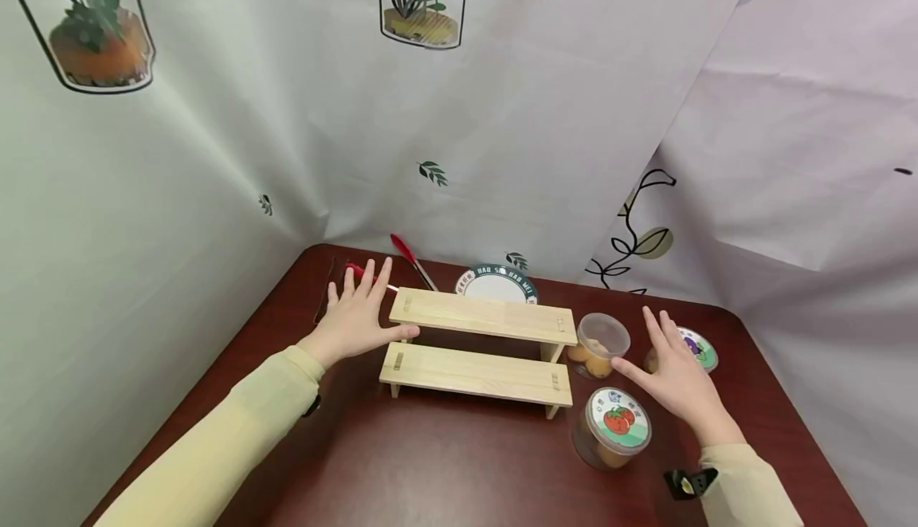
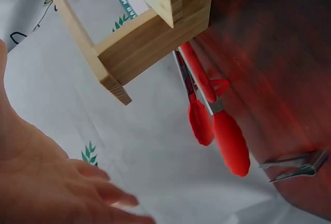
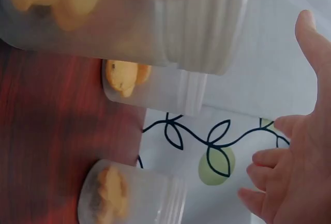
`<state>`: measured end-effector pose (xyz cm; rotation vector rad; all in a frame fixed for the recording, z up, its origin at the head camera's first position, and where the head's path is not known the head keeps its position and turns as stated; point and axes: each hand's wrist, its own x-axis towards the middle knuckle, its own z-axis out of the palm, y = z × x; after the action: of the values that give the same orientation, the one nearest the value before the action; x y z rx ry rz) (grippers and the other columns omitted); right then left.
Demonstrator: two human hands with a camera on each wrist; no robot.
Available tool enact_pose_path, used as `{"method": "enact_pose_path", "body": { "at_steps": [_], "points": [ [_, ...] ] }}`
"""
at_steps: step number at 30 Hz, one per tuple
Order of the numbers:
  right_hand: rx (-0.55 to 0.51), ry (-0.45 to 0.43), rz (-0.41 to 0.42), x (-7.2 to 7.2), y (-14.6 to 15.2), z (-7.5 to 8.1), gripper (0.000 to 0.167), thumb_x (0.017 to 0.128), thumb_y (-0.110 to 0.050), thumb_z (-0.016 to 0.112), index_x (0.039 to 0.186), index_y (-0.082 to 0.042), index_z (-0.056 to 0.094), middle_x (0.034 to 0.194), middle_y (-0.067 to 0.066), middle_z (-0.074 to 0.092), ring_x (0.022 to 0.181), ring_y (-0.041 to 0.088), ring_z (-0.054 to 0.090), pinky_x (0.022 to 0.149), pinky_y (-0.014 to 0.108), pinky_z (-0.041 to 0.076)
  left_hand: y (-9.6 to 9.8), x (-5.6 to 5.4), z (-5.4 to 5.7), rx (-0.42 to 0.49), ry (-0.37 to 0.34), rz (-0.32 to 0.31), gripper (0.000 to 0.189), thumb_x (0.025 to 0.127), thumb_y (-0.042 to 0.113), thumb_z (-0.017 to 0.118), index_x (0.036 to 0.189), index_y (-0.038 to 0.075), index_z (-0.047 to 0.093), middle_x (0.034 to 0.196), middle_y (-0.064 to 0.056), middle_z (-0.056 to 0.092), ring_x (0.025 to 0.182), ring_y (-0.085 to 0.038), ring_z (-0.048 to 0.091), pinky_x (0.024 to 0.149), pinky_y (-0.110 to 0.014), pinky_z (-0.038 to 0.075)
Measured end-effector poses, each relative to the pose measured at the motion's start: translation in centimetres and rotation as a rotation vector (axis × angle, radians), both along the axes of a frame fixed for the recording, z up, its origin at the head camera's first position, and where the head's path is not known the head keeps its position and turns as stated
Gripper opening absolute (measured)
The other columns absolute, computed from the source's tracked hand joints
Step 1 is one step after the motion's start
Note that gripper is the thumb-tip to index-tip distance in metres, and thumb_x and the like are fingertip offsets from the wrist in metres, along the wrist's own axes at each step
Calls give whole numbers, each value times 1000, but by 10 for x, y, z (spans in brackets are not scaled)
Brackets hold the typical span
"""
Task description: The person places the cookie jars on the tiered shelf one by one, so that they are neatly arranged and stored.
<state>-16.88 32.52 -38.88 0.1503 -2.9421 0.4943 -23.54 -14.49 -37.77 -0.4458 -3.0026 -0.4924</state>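
My left hand [image 1: 355,320] is held with spread fingers by the left end of a two-step wooden stand [image 1: 480,371], its thumb overlapping the upper step in the head view. Over on the right, my right hand [image 1: 677,371] also has its fingers extended and holds nothing. Around it stand three clear plastic jars of cookies. One jar [image 1: 601,345] has a see-through top. Nearer the front, another jar [image 1: 613,429] carries a lid with a tomato picture. The third jar [image 3: 132,198] is partly hidden behind my right hand in the head view; its lid [image 1: 699,349] has a purple picture.
Behind the stand lies a round plate [image 1: 496,281] with a green lettered rim. Red-tipped tongs [image 2: 230,141] lie at the back left, with small metal tongs [image 2: 300,166] beside them. The dark red table [image 1: 445,463] meets a printed white cloth [image 1: 502,128] at the back and sides.
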Motion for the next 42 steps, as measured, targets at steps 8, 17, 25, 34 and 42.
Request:
{"method": "enact_pose_path", "body": {
  "at_steps": [8,17,25,34,42],
  "points": [
    [-74,-77,-6,-8,4,-9,108,84,-58,62,151,-5,-3,150,33,16,122,49,42,91,64,37,-3,-1,-12,127,-130,-34,122,72,68,66,150,-1,2,151,-26,22,133,-43,33,104,-53,32],
    [-104,-94,-20,-15,8,-21,109,80,-53,69,149,3,6,112,28,55,57,18,42,56,34,38,-4,-3,-27,96,-221,-69,91,77,53,71,131,-15,44,127,-31,53,117,-40,53,94,-50,43],
    [-155,-113,-21,-25,13,-27,108,79,-53,70,151,-2,7,61,5,46,54,17,41,49,30,35,-6,-7,-33,107,-314,-135,52,77,41,76,104,-3,68,93,-14,69,85,-23,64,75,-38,50],
    [-252,-132,22,-33,14,-42,102,82,-44,71,150,1,9,146,33,26,121,53,43,90,56,44,-1,-6,-39,109,-342,-126,27,76,31,79,72,8,65,56,6,41,56,-10,35,54,-25,27],
    [-362,-168,38,-41,18,-44,102,83,-39,72,149,2,6,150,30,18,128,52,34,97,54,37,4,-9,-47,91,-304,-102,21,76,25,79,73,9,67,56,6,45,55,-10,39,54,-24,31]
  ]
}}
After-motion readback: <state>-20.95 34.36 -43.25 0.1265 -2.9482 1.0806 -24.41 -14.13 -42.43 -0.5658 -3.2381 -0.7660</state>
